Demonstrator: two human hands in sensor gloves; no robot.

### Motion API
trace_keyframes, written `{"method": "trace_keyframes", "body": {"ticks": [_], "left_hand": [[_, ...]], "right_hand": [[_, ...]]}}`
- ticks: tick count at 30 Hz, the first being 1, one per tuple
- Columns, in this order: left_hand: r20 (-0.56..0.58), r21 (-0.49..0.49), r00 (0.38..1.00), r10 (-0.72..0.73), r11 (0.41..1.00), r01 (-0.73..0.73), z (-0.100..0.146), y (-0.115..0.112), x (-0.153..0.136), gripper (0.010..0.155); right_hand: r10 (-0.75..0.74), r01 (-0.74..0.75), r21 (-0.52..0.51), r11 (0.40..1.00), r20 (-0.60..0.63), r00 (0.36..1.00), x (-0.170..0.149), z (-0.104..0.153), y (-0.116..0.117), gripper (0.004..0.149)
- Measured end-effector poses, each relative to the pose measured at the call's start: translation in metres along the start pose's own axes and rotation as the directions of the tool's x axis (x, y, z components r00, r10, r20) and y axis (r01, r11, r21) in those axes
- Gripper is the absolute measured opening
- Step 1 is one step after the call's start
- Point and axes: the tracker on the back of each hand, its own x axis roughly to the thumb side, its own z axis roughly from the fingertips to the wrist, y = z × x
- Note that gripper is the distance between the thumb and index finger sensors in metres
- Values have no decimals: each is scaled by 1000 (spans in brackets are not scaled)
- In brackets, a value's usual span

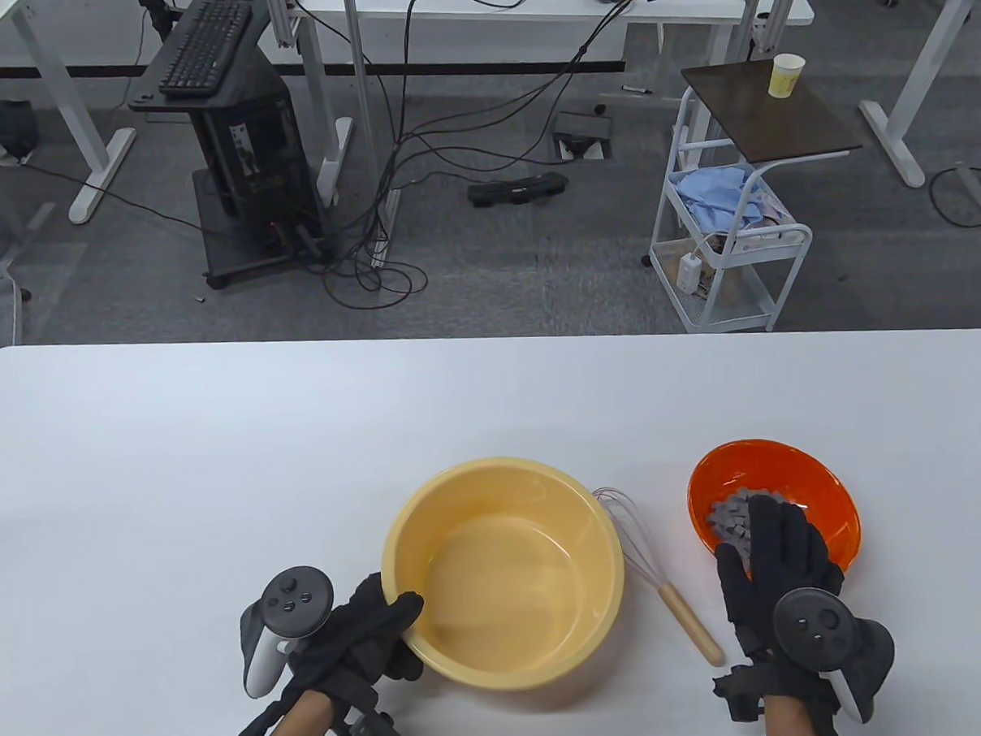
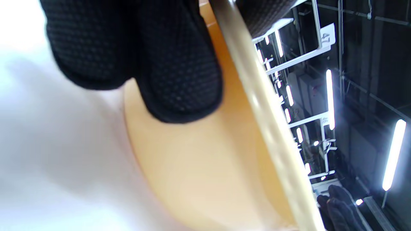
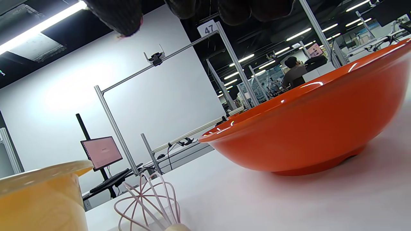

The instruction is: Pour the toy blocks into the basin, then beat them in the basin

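Gripping hand: left hand (image 1: 364, 634) holds the near-left rim of the yellow basin (image 1: 504, 575), thumb over the lip and fingers (image 2: 179, 77) curled against the outer wall.
Basin place: yellow basin stands upright on the white worktop (image 1: 219, 477), near the middle of the near edge, with nothing visible inside.
Other hand: right hand (image 1: 780, 567) reaches over the near rim of the orange bowl (image 1: 821, 492); its fingers lie fairly straight above the bowl, and I cannot tell whether they touch the rim or the blocks.
Blocks: grey toy blocks (image 1: 737, 516) are heaped inside the orange bowl, partly hidden by the right hand.
Bowl place: orange bowl sits upright on the worktop, to the right of the basin and apart from it.
Whisk: wire whisk (image 1: 658, 576) with a wooden handle lies flat on the worktop between basin and bowl, wire head far and just beside the basin's right wall, handle pointing near-right.
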Motion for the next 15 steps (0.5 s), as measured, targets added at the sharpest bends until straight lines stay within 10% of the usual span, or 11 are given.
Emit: {"method": "trace_keyframes", "body": {"ticks": [9,15], "left_hand": [[-27,227,962,-273,935,272,16,37,10,83],[-93,413,838,-538,745,524,26,58,9,82]], "right_hand": [[-32,28,-55,998,-87,996,-12,1,-8,66],[-4,-11,-83,996,-181,983,-22,2,-11,69]]}}
